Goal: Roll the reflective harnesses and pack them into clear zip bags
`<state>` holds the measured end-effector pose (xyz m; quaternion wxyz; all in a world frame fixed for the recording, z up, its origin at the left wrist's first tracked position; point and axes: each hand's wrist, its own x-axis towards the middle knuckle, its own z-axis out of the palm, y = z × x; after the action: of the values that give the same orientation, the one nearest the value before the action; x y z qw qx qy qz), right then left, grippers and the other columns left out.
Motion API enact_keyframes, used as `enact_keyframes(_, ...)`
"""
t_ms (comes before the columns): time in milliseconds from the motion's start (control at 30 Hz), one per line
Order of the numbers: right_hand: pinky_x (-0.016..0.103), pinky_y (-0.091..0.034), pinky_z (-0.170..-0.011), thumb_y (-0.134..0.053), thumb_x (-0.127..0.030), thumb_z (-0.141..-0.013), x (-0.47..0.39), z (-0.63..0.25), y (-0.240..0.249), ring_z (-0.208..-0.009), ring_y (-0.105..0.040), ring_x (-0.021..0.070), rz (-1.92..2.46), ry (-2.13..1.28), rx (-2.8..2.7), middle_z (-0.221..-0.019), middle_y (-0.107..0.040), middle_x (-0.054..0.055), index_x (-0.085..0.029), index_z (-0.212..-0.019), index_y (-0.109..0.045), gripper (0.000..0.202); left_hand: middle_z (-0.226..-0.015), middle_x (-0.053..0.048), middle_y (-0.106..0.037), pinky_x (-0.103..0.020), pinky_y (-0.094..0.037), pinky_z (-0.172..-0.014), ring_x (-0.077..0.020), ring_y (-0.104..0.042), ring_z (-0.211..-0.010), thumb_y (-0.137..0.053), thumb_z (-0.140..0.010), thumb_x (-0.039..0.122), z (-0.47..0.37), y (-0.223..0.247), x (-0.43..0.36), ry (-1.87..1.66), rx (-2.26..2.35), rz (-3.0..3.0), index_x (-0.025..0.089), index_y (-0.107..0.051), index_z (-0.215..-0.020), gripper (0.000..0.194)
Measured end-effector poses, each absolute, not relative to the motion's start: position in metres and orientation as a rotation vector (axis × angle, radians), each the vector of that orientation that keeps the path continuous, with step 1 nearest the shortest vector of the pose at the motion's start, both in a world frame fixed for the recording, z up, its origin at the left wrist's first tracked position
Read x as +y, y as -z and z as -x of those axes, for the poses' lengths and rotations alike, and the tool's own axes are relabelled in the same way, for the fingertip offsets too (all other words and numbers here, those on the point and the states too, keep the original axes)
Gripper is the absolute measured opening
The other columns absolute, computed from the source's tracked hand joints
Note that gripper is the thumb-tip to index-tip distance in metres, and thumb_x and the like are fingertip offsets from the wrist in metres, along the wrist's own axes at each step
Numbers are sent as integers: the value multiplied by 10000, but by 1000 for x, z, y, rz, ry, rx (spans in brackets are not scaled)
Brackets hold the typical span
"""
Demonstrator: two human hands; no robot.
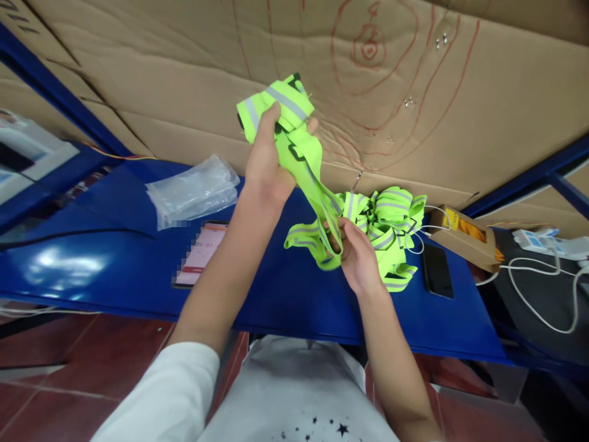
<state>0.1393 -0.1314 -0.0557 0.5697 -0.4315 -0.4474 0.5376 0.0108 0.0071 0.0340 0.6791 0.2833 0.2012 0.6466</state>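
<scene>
My left hand [271, 156] is closed around a folded bundle of neon-yellow reflective strap [288, 104] with grey stripes and black trim, raised in front of the cardboard. From that bundle a length of strap runs down to my right hand [361, 255], whose fingers pinch it where it loops. A loose end of the same material lies on the blue table left of my right hand. Just beyond the right hand is a heap of more neon-yellow reflective straps [393, 209], some rolled up. The right fingertips are partly hidden by the strap.
Clear plastic bags [193, 190] lie at the left of the blue table [294, 301], near a tablet-like screen [202, 252]. At right are a black phone [437, 270], a small cardboard box [469, 236] and white cables [529, 301]. A cardboard wall [184, 80] stands behind.
</scene>
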Motion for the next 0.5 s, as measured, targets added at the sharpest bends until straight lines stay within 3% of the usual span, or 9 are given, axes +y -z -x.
enact_keyframes(100, 250, -313, -518, -779, -621, -797, -139, -140, 57, -547, -323, 98, 1069, -1383, -1202, -679, -400, -59, -239, -999, -651, 450, -977, -34, -771, -257, -583, -806, -215, -700, -1170, -529, -978, 384, -11, -34, 5, -1392, 486, -720, 259, -710, -930, 225)
enact_keyframes(200, 249, -380, -575, -807, -481, -812, -143, -140, 66, -591, -405, 105, 1188, -1262, -1280, -710, -463, -60, -244, -1019, -634, 359, -974, -40, -760, -262, -572, -776, -234, -712, -1147, -540, -981, 416, -15, -39, -7, -1378, 458, -798, 250, -713, -939, 243)
enact_keyframes(333, 299, -506, -848, -715, -367, -894, -144, -145, 78, -942, -612, 173, 1214, -1009, -1375, -1052, -652, 19, -249, -1045, -622, 212, -1040, -25, -757, -290, -581, -789, -256, -705, -1160, -588, -956, 372, -23, -48, -26, -1422, 416, -768, 259, -709, -1029, 181)
enact_keyframes(433, 334, -491, -1004, -685, -367, -922, -147, -150, 82, -1143, -621, 204, 1163, -950, -1297, -1144, -672, 26, -252, -991, -628, 146, -1001, -35, -744, -275, -588, -772, -270, -710, -1167, -561, -997, 365, -26, -52, -33, -1473, 420, -724, 222, -702, -984, 201)
enact_keyframes(500, 352, -495, -1036, -692, -444, -918, -150, -151, 83, -1201, -622, 225, 1135, -964, -1234, -1198, -682, 33, -263, -1035, -644, 221, -1011, -39, -736, -249, -585, -741, -270, -723, -1147, -538, -1022, 357, -27, -54, -35, -1513, 427, -706, 197, -695, -928, 243)
